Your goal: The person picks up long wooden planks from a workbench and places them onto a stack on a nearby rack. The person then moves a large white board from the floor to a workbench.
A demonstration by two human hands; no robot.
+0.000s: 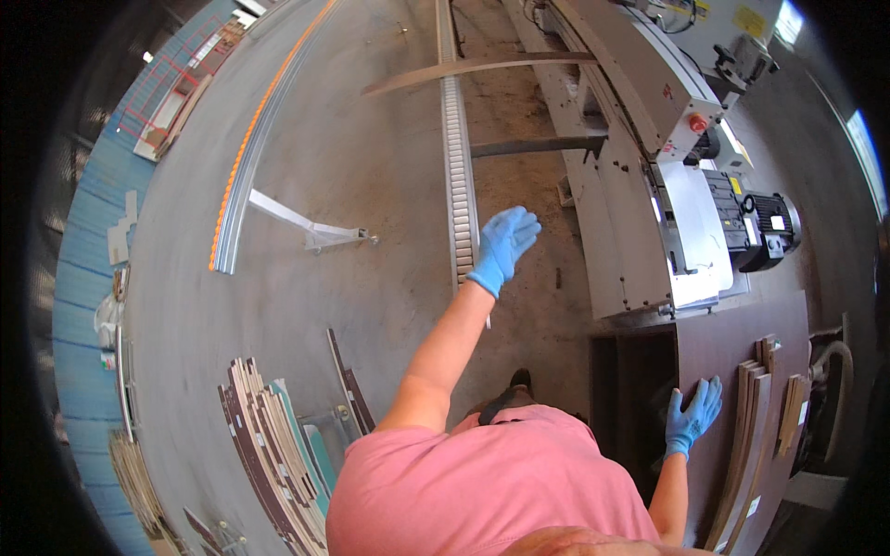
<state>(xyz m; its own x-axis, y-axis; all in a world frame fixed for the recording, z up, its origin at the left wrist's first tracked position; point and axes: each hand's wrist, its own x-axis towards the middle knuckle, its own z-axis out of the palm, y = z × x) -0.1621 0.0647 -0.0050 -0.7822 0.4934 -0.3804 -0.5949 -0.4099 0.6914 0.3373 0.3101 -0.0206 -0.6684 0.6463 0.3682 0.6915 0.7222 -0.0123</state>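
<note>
My left hand (505, 246), in a blue glove, is stretched out forward over the near end of a narrow roller conveyor (459, 176). Its fingers are extended, and nothing shows in it. To the right and lower down, my right hand (693, 417), gloved in the same blue, lies with fingers apart at the left part of a dark brown tabletop (728, 338). Whether its palm presses on the surface I cannot tell. Several narrow brown strips (746, 435) lie on that top, just right of the hand. Farther off, a long brown strip (477, 69) spans from the conveyor to the machine.
A large white machine (630, 232) with a red button and black motors (769, 227) stands at the right. Left of me, several board strips (269, 445) stand stacked near a metal cart. A rail with orange rollers (246, 157) and its white support leg (315, 227) are farther left.
</note>
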